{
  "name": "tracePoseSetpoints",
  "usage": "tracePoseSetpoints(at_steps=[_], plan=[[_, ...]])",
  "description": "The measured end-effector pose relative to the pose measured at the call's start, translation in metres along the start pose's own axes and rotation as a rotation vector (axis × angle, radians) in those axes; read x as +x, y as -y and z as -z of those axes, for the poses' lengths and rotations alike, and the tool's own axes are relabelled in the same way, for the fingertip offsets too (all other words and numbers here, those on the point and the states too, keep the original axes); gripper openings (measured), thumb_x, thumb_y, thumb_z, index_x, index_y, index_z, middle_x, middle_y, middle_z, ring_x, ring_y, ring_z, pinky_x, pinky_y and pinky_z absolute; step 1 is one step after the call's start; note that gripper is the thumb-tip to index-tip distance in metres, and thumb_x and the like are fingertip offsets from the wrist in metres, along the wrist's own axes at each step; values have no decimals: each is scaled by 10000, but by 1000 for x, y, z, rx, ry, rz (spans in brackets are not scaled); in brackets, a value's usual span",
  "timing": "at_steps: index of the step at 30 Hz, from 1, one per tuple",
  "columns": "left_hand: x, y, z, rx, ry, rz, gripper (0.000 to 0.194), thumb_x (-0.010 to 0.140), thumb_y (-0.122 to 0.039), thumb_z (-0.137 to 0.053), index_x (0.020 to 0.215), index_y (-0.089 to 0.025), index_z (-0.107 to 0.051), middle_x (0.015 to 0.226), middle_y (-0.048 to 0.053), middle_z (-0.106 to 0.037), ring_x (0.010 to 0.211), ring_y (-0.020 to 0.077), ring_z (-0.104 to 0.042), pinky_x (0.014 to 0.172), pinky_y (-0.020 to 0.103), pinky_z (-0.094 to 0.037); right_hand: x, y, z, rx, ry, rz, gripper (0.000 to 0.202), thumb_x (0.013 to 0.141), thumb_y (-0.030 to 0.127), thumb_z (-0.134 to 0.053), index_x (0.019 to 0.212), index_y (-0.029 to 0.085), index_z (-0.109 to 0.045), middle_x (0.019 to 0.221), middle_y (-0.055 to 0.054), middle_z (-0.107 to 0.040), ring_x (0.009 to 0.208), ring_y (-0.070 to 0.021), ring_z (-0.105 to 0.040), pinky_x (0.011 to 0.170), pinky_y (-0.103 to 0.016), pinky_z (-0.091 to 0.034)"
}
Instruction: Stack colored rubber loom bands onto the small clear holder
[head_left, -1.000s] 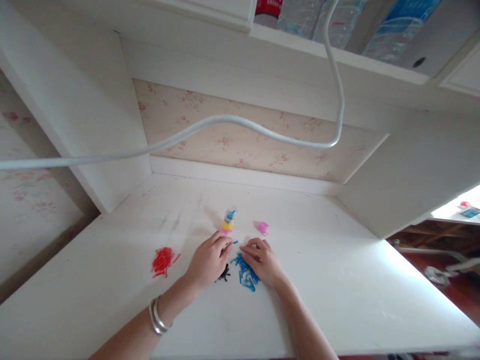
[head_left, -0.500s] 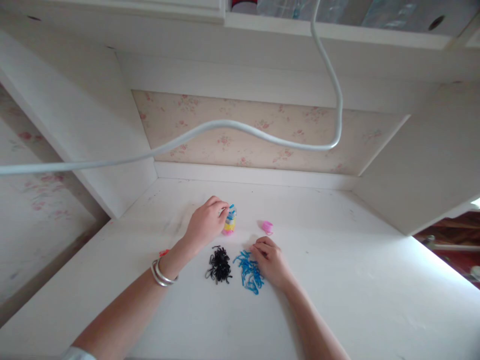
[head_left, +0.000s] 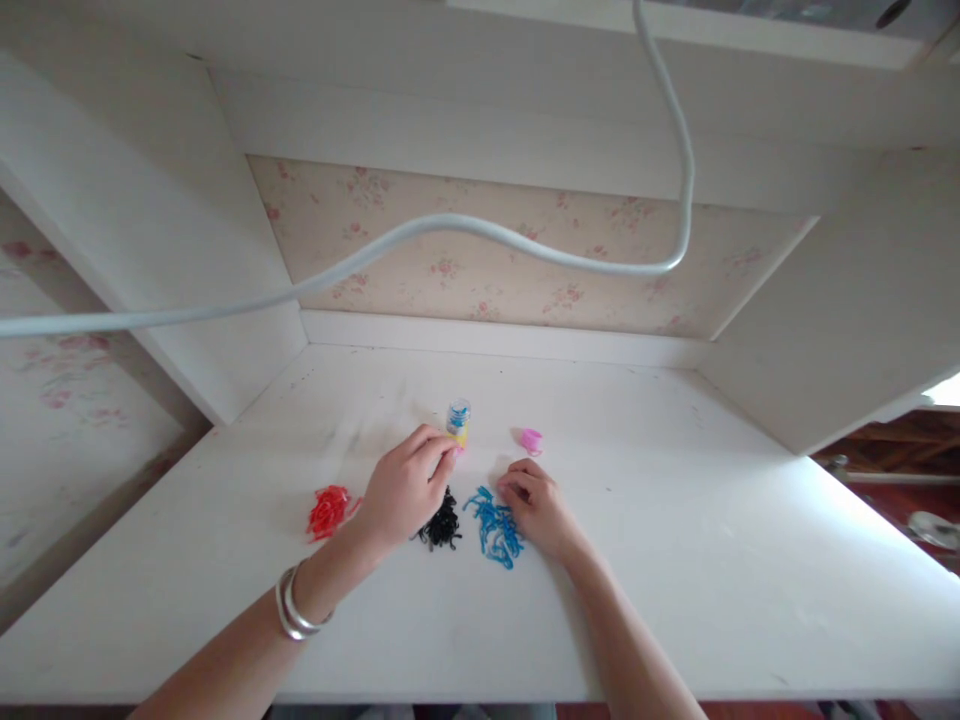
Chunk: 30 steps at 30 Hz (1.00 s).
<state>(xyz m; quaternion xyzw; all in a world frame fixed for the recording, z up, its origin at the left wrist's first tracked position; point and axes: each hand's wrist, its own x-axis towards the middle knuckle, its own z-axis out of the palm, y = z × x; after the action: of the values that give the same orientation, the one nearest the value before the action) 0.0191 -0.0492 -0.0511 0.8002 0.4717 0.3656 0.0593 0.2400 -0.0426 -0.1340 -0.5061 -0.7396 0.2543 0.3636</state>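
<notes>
A small clear jar [head_left: 458,412] with blue, yellow and pink bands inside stands on the white table. My left hand [head_left: 409,480] hovers just in front of it, fingers bent and pressed together, covering part of the jar's base. Whatever is between those fingertips, if anything, is hidden. Below that hand lies a pile of black rubber bands [head_left: 441,528], partly covered. My right hand [head_left: 536,505] rests at the right edge of a pile of blue rubber bands [head_left: 496,530], fingers curled closed; their tips show nothing I can name. Behind it sits a pink lid [head_left: 532,440].
A pile of red rubber bands [head_left: 328,512] lies left of my left wrist. A white cable [head_left: 450,223] crosses the view above the table. White side panels and a back edge [head_left: 510,343] bound the tabletop.
My left hand has moved from the jar's mouth down toward me, uncovering the jar's top and the red pile. My right hand stays beside the blue pile. The view has tilted down slightly.
</notes>
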Motion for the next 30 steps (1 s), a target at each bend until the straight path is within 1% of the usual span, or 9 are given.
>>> tracePoseSetpoints(at_steps=[5, 8, 11, 14, 18, 21, 23, 26, 30], plan=[[-33, -22, -30, 67, 265, -115, 212, 932, -228, -416, 889, -221, -624, 843, 25, -606, 806, 154, -579, 762, 296, -463, 2, 1, 1, 29, -106, 15, 213, 908, 308, -455, 855, 188, -623, 901, -62, -585, 742, -149, -537, 676, -272, -429], [-43, -30, -45, 125, 341, -182, 190, 901, -302, -489, 798, -203, -614, 818, 38, -594, 823, 189, -565, 763, 340, -453, 3, 1, 1, 21, -159, -21, 215, 911, 321, -450, 839, 187, -602, 851, -48, -593, 670, -137, -514, 638, -263, -412], [-48, -31, -52, 126, 358, -210, 198, 872, -349, -543, 766, -192, -600, 819, 45, -590, 858, 208, -554, 775, 361, -440, 3, 2, 0, 16, -200, -55, 231, 911, 345, -444, 840, 186, -596, 826, -43, -603, 668, -138, -515, 641, -259, -410], [-52, -30, -55, 111, 373, -241, 179, 898, -290, -503, 781, -193, -597, 827, 40, -593, 870, 205, -549, 779, 368, -425, 2, 3, -4, 9, -227, -88, 250, 902, 383, -453, 861, 187, -603, 823, -39, -618, 659, -136, -515, 634, -255, -411], [-58, -28, -57, 101, 398, -267, 188, 916, -207, -437, 812, -189, -593, 840, 46, -598, 858, 201, -553, 786, 376, -417, 1, 2, -9, 47, -277, -205, 260, 846, 437, -530, 900, 192, -600, 719, 2, -601, 534, -107, -449, 523, -233, -373], [-60, -25, -58, 89, 396, -242, 172, 904, -172, -428, 840, -190, -586, 859, 48, -601, 866, 209, -556, 792, 384, -425, 5, 8, -8, 155, -381, -283, 296, 801, 466, -579, 917, 195, -590, 767, 1, -617, 489, -83, -408, 457, -215, -340], [-58, -24, -56, 89, 386, -228, 160, 880, -131, -433, 846, -185, -580, 882, 55, -600, 868, 211, -556, 797, 386, -430, 13, 19, -3, 219, -433, -290, 315, 780, 473, -601, 926, 195, -589, 830, -12, -634, 480, -70, -403, 437, -206, -331], [-54, -23, -50, 108, 371, -225, 140, 853, -101, -443, 845, -174, -562, 891, 65, -583, 846, 212, -552, 780, 386, -440, 33, 46, 7, 255, -488, -260, 336, 765, 476, -619, 941, 192, -592, 844, -22, -643, 480, -65, -419, 414, -192, -322], [-53, -22, -47, 123, 344, -197, 114, 889, -165, -429, 859, -182, -537, 898, 62, -556, 809, 204, -551, 751, 377, -462, 64, 80, 13, 177, -495, -162, 319, 777, 455, -612, 957, 192, -605, 900, -32, -659, 464, -55, -430, 416, -191, -337]])
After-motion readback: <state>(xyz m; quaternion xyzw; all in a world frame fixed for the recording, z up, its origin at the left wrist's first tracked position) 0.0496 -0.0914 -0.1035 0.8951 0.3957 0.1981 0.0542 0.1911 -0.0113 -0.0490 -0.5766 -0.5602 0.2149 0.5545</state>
